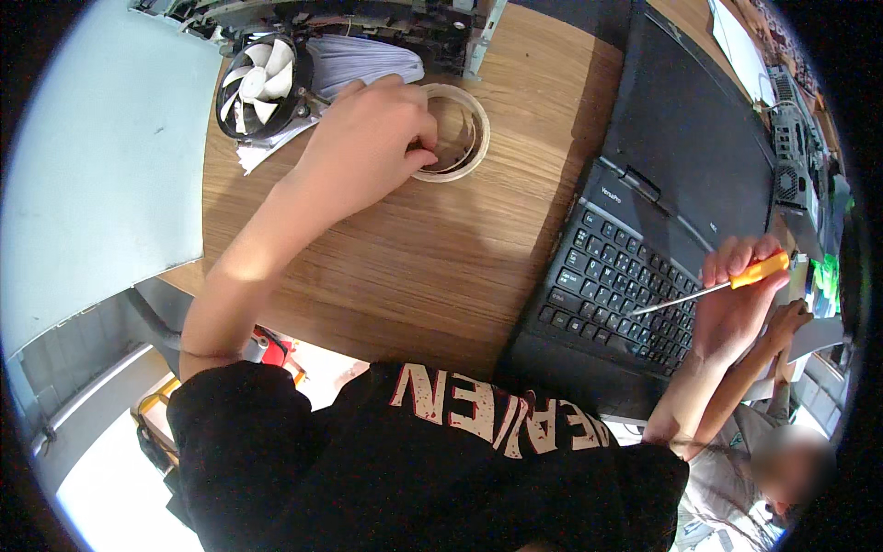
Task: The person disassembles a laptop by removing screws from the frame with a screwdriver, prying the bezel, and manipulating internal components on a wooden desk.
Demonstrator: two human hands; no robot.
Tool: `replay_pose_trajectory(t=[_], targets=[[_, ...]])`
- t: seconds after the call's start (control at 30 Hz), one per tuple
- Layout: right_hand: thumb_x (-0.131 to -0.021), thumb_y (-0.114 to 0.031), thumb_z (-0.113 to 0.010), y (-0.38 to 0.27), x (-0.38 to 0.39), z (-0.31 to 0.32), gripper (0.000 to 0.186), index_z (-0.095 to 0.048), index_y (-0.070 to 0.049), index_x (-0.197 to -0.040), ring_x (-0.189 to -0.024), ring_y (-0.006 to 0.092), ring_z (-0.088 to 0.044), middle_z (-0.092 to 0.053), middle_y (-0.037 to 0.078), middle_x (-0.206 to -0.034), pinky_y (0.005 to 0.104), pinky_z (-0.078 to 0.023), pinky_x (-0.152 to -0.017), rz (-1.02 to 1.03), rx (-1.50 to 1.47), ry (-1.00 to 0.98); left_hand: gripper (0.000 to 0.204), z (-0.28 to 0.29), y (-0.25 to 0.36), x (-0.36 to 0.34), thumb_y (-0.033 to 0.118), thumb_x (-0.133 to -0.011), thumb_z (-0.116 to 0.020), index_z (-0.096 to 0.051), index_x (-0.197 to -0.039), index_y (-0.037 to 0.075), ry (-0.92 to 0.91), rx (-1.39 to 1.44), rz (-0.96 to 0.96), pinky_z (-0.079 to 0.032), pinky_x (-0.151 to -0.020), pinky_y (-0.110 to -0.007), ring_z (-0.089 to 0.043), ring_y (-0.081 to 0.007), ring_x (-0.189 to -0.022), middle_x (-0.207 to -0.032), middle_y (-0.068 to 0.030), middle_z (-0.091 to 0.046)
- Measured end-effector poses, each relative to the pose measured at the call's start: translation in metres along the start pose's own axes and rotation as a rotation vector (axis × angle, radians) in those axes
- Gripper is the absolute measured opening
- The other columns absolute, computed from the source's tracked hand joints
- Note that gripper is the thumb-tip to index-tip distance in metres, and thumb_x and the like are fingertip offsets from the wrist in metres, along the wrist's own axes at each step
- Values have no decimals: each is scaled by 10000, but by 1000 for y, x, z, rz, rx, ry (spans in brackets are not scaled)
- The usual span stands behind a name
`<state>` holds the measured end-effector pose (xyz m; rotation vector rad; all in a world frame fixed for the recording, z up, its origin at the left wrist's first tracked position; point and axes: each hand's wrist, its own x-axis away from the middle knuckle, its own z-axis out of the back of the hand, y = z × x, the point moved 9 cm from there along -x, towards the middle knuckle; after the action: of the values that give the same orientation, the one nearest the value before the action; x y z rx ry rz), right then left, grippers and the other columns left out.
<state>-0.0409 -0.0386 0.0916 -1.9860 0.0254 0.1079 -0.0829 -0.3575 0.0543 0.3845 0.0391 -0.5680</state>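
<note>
My left hand point(368, 138) has curled fingers on the rim of a roll of tape point(474, 138) lying on the wooden desk. Just left of it are a cooling fan point(255, 85) with white blades and a pile of white papers point(359, 57). My right hand point(736, 299) grips a yellow-handled screwdriver point(760, 269), whose thin metal shaft reaches left over the keyboard of an open black laptop point(676, 110); whether its tip touches the keys I cannot tell.
An open metal casing point(423, 28) stands at the top of the wooden desk point(386, 285), beside a pale surface point(101, 166) on the left. Metal computer parts point(796, 152) lie at the far right. Another person point(736, 478) is at lower right, arms reaching past my right hand.
</note>
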Motion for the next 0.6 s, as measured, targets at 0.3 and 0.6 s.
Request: replay_pose_trajectory(t=[0.3,0.6], targets=[[-932,-491,-470,-10,22,33,411,-424,-83,-959,-638,160,-426,-462,47,-762,291,-394,-571,-5,99,105,78,-32,7,-8,119,-738,-659,-609,-758,62,-274,-32,-65,-411,-814,-420,-545,-281,-923,-872,-75,-582],[-931,-475,-485,1,20,33,398,-419,-83,-959,-637,157,-416,-450,48,-762,279,-379,-567,-43,59,55,87,25,22,12,36,-749,-677,-611,-805,43,273,160,28,-453,-729,-326,-584,-227,-847,-841,-85,-597]])
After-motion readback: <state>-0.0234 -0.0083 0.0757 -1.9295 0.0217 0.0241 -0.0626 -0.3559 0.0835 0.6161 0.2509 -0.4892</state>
